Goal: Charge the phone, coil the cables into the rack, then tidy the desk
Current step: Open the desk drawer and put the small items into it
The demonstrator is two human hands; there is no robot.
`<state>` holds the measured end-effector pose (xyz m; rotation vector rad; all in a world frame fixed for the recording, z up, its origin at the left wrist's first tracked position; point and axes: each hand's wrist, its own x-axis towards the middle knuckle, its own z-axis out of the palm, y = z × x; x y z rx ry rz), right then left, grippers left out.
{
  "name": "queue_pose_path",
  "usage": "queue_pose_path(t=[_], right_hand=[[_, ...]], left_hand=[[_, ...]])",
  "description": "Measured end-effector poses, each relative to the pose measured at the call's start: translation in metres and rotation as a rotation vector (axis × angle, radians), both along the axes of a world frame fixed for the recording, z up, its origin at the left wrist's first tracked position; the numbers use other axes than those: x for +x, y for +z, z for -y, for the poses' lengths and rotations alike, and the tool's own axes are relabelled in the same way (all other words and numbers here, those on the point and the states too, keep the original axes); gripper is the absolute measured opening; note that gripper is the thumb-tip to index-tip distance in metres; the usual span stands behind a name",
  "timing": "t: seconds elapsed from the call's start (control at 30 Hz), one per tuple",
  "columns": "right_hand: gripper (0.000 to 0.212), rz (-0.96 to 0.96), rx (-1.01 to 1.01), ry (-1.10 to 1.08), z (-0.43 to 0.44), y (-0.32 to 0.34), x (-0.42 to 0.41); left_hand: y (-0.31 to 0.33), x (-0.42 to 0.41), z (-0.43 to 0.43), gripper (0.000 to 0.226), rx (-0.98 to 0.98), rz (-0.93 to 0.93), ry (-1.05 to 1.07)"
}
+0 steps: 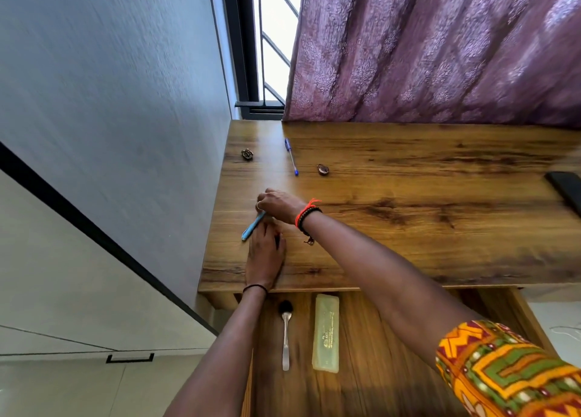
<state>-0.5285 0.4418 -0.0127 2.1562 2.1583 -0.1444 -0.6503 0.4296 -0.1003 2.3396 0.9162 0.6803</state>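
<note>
L hand flat, palm down; R hand just beyond, curled round pen.

A purple patterned curtain hangs far right; left of it, a barred window meets a grey wall.

It was a home room: a wood-grain desk stood against a patterned purple curtain and barred window.
</note>
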Motion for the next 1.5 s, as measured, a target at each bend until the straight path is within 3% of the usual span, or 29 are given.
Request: queue_pose_path(t=[0.17, 0.3, 0.37, 0.6, 0.7, 0.8, 0.93, 1.33, 1.5], right_hand=[[0.022, -0.089, 0.036, -0.277, 0.026, -0.009, 0.018], [0.007, -0.380, 0.187, -0.573, 0.072, -0.017, 0.036], [0.010, -0.535, 0.237, -0.730, 0.104, -0.015, 0.038], [0.020, -1.128, 0.061, -1.039, 0.228, 0.003, 0.006], [0.017, -1.253, -0.075, -1.052, 0.270, 0.003, -0.014], [0.007, -1.251, -0.214, -1.063, 0.299, -0.011, -0.029], [0.015, -1.197, -0.290, -1.184, 0.313, -0.049, -0.039], [0.034, -0.954, -0.171, -1.341, 0.307, -0.095, -0.051], [0.027, -0.897, -0.169, -1.335, 0.310, -0.088, -0.038]], left_hand=[[0.003, 0.001, 0.002, 0.010, 0.080, -0.042, 0.026], [0.005, 0.000, 0.001, 0.009, 0.081, -0.060, 0.009], [0.005, 0.000, 0.002, 0.011, 0.081, -0.070, 0.000], [0.005, -0.002, 0.001, 0.009, 0.079, -0.053, -0.026], [0.005, -0.003, 0.002, 0.009, 0.089, -0.060, -0.026], [0.006, -0.003, 0.003, 0.010, 0.075, -0.060, -0.027], [0.007, -0.003, 0.003, 0.009, 0.087, -0.058, -0.026], [-0.001, -0.003, -0.002, 0.013, 0.074, -0.096, -0.023], [0.001, -0.003, -0.003, 0.012, 0.024, -0.083, -0.028]])
